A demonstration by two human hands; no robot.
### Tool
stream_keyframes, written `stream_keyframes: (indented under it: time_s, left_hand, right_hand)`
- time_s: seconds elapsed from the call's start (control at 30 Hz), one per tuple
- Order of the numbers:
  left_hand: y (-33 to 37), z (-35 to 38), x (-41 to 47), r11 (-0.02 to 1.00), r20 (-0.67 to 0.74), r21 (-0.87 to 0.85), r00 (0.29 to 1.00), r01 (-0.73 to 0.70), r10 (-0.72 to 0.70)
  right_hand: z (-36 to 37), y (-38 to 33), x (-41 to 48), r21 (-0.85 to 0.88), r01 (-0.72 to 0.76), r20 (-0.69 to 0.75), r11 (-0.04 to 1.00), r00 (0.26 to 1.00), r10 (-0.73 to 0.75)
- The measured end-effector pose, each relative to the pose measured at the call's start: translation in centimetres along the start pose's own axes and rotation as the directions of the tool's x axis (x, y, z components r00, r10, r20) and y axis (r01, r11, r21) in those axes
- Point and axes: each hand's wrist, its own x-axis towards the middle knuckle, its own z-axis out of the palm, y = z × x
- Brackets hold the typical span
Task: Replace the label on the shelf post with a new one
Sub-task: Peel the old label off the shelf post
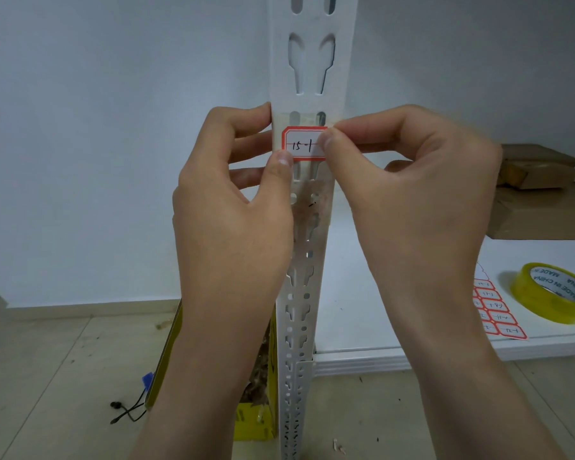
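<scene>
— Where do we have the label (304, 143)?
— On the shelf post (307, 78), our left hand (233, 207) and right hand (412, 180) both pinching it.
— The yellow box (256, 423)?
— Holding brownish scraps (contents unclear).

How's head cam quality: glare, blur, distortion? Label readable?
Head view: soft even light, no glare; wide-angle bend tapers the shelf post; label sharp, reads about "15-1", its edges pinched by left hand and right hand.
</scene>
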Motion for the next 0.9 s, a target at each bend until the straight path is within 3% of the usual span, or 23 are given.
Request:
stream_keyframes:
  time_s: [0.9]
  left_hand:
    - [0.05,0.19,-0.12,1.000,-0.020,-0.009,1.000,0.017,-0.017]
  right_hand:
    - [0.01,0.29,0.13,-0.045,0.020,0.022,0.999,1.000,-0.019]
